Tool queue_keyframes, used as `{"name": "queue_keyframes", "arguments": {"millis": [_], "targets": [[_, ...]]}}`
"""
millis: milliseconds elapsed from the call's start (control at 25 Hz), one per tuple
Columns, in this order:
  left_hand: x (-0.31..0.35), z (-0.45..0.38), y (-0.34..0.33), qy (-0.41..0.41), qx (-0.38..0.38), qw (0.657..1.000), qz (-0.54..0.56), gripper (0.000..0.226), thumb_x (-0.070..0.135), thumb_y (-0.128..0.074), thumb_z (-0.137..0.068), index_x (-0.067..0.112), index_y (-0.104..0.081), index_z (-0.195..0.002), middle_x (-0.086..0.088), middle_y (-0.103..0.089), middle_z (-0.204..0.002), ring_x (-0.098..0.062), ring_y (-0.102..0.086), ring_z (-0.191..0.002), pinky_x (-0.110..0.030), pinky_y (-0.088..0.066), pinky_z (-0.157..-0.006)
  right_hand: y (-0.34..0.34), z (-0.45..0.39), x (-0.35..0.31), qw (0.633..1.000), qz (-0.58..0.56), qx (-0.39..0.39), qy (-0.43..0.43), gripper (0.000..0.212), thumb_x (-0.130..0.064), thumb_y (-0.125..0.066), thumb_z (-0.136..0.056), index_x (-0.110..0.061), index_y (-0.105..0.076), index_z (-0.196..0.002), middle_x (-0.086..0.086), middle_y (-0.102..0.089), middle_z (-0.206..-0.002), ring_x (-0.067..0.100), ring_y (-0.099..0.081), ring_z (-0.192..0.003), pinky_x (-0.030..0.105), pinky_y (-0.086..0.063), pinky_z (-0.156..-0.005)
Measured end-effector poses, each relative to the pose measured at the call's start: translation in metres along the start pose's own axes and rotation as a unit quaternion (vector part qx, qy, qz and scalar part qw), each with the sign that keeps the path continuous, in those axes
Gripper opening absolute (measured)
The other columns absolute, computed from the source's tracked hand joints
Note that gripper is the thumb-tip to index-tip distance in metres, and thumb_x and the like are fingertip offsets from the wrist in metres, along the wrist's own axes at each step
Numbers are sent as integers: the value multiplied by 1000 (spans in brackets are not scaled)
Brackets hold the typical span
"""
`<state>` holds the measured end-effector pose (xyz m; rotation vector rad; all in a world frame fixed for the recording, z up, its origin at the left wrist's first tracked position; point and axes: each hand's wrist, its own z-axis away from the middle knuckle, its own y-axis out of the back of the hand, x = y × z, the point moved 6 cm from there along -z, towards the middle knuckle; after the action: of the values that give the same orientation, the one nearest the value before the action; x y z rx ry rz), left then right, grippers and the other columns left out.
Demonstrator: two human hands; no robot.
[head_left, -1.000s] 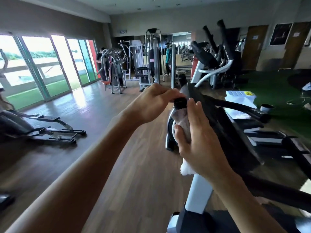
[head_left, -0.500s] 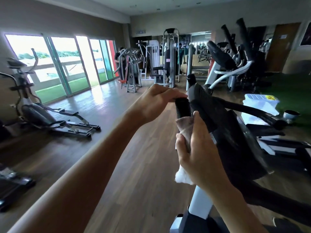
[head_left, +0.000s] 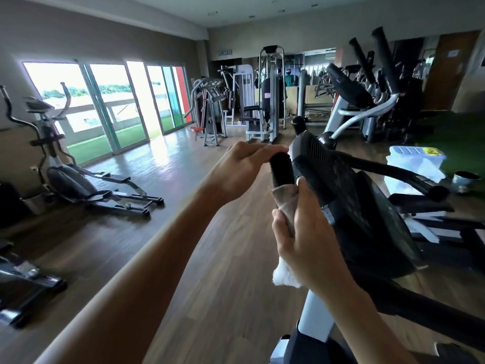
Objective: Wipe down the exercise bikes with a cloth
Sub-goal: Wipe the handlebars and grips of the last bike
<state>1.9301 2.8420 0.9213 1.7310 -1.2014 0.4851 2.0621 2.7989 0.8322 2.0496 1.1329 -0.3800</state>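
Note:
An exercise bike stands right in front of me, its black console (head_left: 349, 195) tilted and its black foam handlebar grip (head_left: 282, 170) pointing up at centre. My left hand (head_left: 242, 169) reaches in from the left and its fingers curl over the top end of that grip. My right hand (head_left: 307, 232) wraps a pale cloth (head_left: 284, 203) around the handlebar below the bare foam. A white tail of the cloth hangs out under the palm. The bike's white post (head_left: 315, 319) shows beneath my right wrist.
An elliptical trainer (head_left: 78, 177) stands at the left by the glass doors (head_left: 105, 109). Weight machines (head_left: 262, 101) fill the back, more cardio machines (head_left: 367, 101) the right. A clear plastic bin (head_left: 414, 164) and a small pot (head_left: 465, 179) sit on the floor at right.
My right hand has slid the cloth down the handlebar, baring more black foam. My left hand has kept its hold on top. My view has swung to the left.

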Motion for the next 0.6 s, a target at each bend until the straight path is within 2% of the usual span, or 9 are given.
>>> {"name": "queue_keyframes", "arguments": {"millis": [120, 240, 360, 440, 520, 600], "targets": [[-1, 1, -1, -9, 5, 999, -37, 33, 33, -49, -104, 23, -75, -121, 11, -74, -117, -3, -66, -113, -14, -45, -98, 0, -31, -7, 1000, 2, 7, 4, 65, -31, -50, -99, 4, -31, -151, 21, -47, -145, 31, -49, -133, 28, -35, -107], [-1, 1, 0, -9, 0, 999, -38, 39, 36, -46, -101, 21, -74, -123, 12, -73, -120, 1, -64, -114, -17, -45, -100, 2, -49, -12, 1000, -7, 12, 9, 63, -23, -55, -101, 3, -28, -152, 19, -44, -148, 31, -47, -135, 27, -36, -105], [-3, 3, 0, -2, -3, 1000, -24, 37, 38, -49, -101, 23, -75, -122, 15, -73, -118, 3, -64, -114, -14, -43, -96, 3, -14, -9, 1000, 13, -4, 8, 68, -35, -45, -101, 1, -24, -154, 18, -44, -149, 28, -48, -136, 33, -41, -110], [-4, 2, -1, -3, -7, 1000, -14, 45, 47, -49, -95, 23, -74, -123, 15, -71, -124, 5, -62, -118, -14, -41, -100, 4, 11, -7, 999, 50, -10, 1, 73, -44, -35, -97, -1, -24, -155, 16, -45, -150, 26, -49, -137, 33, -43, -111], [-7, 0, -1, -8, -9, 1000, -15, 51, 58, -50, -89, 27, -75, -121, 13, -72, -124, -1, -63, -120, -28, -44, -109, 3, 10, -7, 997, 81, -4, 1, 71, -42, -40, -99, -2, -24, -155, 15, -44, -153, 25, -48, -139, 25, -39, -109], [-11, -7, 2, -13, -22, 999, -24, 46, 58, -50, -88, 31, -78, -114, 12, -75, -115, -9, -66, -116, -43, -46, -111, 1, -9, -13, 995, 97, -1, -2, 68, -35, -46, -102, -2, -22, -157, 14, -38, -158, 25, -42, -142, 24, -35, -106]]}}
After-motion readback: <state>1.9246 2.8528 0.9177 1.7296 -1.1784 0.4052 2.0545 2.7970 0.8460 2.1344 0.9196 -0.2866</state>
